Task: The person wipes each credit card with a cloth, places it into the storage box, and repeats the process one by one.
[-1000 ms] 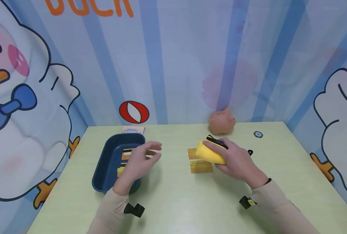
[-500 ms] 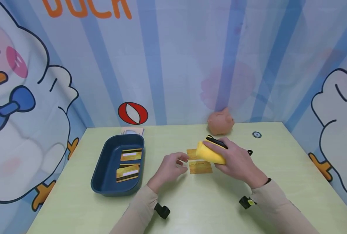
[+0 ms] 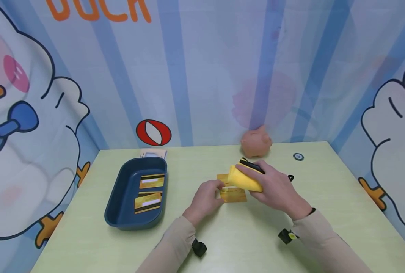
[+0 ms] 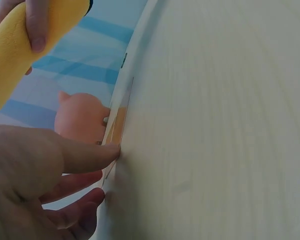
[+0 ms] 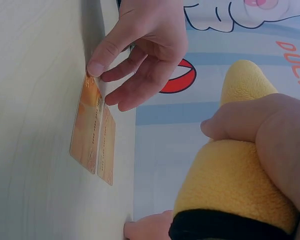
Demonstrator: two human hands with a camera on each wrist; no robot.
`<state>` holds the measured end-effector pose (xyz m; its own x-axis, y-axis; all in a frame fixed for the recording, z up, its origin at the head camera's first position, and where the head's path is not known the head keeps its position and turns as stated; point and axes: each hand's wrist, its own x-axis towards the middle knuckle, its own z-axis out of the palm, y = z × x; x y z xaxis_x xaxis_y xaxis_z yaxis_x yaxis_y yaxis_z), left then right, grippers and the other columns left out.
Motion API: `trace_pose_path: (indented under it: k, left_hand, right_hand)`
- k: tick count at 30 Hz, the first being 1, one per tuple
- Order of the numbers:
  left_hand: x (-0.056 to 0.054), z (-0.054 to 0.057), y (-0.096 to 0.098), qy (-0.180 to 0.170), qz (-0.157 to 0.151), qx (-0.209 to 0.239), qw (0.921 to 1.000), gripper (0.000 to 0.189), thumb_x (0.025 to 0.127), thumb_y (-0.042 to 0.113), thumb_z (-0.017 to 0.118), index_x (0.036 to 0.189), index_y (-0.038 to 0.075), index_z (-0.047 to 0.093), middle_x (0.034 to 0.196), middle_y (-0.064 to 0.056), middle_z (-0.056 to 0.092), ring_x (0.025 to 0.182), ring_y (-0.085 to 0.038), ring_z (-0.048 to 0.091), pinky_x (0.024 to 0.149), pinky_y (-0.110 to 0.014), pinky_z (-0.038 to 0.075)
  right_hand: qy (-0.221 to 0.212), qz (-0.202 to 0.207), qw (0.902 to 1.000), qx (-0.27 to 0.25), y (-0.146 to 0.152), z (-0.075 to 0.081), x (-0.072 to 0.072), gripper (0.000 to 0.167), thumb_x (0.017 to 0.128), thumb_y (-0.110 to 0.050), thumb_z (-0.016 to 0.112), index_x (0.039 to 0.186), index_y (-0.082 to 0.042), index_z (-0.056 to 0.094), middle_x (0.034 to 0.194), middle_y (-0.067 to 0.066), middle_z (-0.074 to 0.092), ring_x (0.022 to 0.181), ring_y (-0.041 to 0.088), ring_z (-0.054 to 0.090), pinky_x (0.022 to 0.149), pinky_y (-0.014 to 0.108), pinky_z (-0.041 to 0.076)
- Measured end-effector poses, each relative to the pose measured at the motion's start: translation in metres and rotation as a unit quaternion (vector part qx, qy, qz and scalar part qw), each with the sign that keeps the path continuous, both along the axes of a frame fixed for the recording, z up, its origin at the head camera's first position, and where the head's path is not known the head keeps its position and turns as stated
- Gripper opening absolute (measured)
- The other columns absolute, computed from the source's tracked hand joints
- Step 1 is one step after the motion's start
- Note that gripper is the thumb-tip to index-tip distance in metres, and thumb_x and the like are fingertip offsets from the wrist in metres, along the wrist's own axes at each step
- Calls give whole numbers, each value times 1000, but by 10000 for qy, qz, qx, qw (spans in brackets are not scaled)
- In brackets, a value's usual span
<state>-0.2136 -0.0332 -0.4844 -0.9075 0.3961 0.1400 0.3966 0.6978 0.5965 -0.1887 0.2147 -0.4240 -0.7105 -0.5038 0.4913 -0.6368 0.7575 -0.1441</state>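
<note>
Two gold cards lie flat on the table, one behind the other. My left hand (image 3: pixel 206 201) is at the left end of the nearer gold card (image 3: pixel 234 195). In the right wrist view, its thumb touches the corner of that card (image 5: pixel 85 125), with the other fingers bent beside it. The farther gold card (image 3: pixel 222 178) is partly hidden by a yellow cloth. My right hand (image 3: pixel 275 185) grips this fuzzy, black-edged cloth (image 3: pixel 243 180) in a bundle, held above the cards. Inside a dark blue tray (image 3: pixel 112 204) lie several gold cards (image 3: pixel 152 181) with black stripes.
A pink piggy bank (image 3: pixel 256 143) stands at the back edge. To its right is a small round dark disc (image 3: pixel 298 156). A pale printed item (image 3: pixel 153 153) lies behind the tray. Near my right hand a small black loop (image 3: pixel 291 178) shows. Duck-print curtains close off the back and sides.
My left hand has moved right from over the tray to the left end of the nearer card. My right hand stays in place with the cloth.
</note>
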Motion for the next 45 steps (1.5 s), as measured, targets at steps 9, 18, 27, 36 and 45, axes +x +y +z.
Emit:
trace_pose_path:
  k: [9, 18, 27, 36, 45]
  left_hand:
    - [2, -1, -5, -55, -144, -285, 9995, 47, 84, 6, 86, 128, 4, 69, 117, -9, 73, 107, -25, 65, 99, -43, 54]
    - [2, 2, -9, -864, -343, -106, 9956, 57, 85, 8, 86, 137, 6, 64, 120, -9, 68, 114, -26, 61, 106, -45, 51]
    - [4, 1, -8, -932, -288, -274, 9949, 53, 85, 10, 86, 133, 0, 67, 117, -8, 64, 105, -19, 56, 101, -40, 51]
    - [6, 0, -9, -745, -215, -289, 9966, 47, 85, 11, 85, 130, 9, 71, 113, -3, 64, 100, -17, 55, 89, -34, 51]
    - [8, -1, -9, -876, -283, 61, 9957, 48, 84, 2, 82, 128, 16, 70, 92, 3, 66, 83, -13, 57, 75, -29, 50]
  right_hand:
    - [-40, -7, 10000, 53, -3, 0, 0, 80, 81, -17, 88, 153, -33, 56, 131, 14, 60, 88, 25, 66, 57, 38, 57]
    - [-70, 1, 10000, 40, -6, -1, 0, 81, 81, -17, 87, 153, -35, 55, 126, 13, 60, 85, 24, 64, 56, 37, 56]
    - [-46, 37, 10000, 15, -6, -3, 1, 82, 80, -16, 88, 153, -35, 56, 122, 12, 61, 83, 22, 63, 55, 35, 54]
    - [-2, 62, 10000, 6, -7, -3, 1, 82, 79, -15, 87, 153, -35, 56, 121, 12, 61, 81, 21, 62, 53, 33, 53]
    - [-87, -3, 10000, 11, -7, -3, 2, 83, 78, -14, 88, 152, -34, 57, 119, 11, 60, 77, 20, 60, 51, 30, 49]
